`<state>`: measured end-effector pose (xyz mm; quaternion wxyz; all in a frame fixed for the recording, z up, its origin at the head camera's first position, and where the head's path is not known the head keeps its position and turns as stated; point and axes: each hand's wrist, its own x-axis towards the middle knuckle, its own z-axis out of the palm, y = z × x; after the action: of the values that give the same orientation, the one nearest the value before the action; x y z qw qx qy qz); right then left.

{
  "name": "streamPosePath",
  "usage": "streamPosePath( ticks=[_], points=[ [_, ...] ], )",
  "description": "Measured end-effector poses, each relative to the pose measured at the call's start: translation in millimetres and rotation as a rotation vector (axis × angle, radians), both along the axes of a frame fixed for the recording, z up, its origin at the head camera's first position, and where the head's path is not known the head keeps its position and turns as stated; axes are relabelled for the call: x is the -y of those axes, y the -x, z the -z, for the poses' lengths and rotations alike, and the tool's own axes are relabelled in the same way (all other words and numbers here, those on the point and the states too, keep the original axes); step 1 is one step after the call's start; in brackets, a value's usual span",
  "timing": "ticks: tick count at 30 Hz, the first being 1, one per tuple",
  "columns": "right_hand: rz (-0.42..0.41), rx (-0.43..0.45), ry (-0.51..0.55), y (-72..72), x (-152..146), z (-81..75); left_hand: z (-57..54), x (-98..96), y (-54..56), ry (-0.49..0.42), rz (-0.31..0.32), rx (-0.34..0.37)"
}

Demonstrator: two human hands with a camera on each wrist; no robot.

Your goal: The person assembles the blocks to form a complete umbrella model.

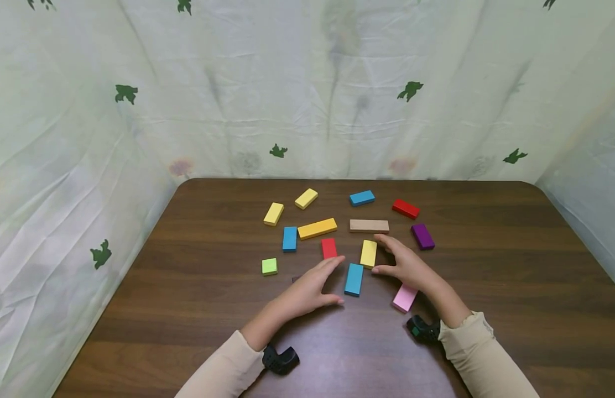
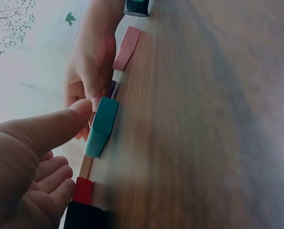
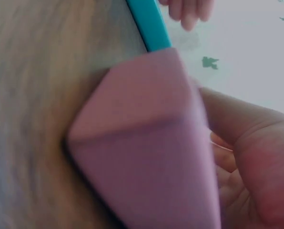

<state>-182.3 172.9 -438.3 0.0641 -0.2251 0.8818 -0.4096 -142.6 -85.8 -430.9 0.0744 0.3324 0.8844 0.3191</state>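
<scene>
A pale cloth [image 1: 307, 72] hangs beyond the left hand [image 1: 307, 288] and the right hand [image 1: 409, 265], and a brown table [image 1: 188, 309] stretches beneath them. Past the fingertips lie a long orange block [image 1: 317, 228] and a long tan block [image 1: 369, 226]; a purple block [image 1: 423, 236] sits beyond the right hand. The pink block [image 1: 404, 299] lies by the right wrist, partly covered. Between the hands is the blue block [image 1: 354, 279], the yellow block [image 1: 368, 253] just beside the right thumb, and the red block [image 1: 329, 247] at the left fingertips; whether either is touched, I cannot tell. A small green block [image 1: 270, 266] lies outward of the left hand. Both hands are spread, thumbs apart from fingers, gripping nothing. Both forearms slant inward, so the thumb gaps face each other.
</scene>
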Motion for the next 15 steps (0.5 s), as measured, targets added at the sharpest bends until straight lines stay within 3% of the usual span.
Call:
streamPosePath(
  ticks=[15],
  points=[
    [0.022, -0.009, -0.068, -1.1, 3, 3.0, 3.0, -16.2, 9.3, 0.098, 0.015, 0.011]
  ],
)
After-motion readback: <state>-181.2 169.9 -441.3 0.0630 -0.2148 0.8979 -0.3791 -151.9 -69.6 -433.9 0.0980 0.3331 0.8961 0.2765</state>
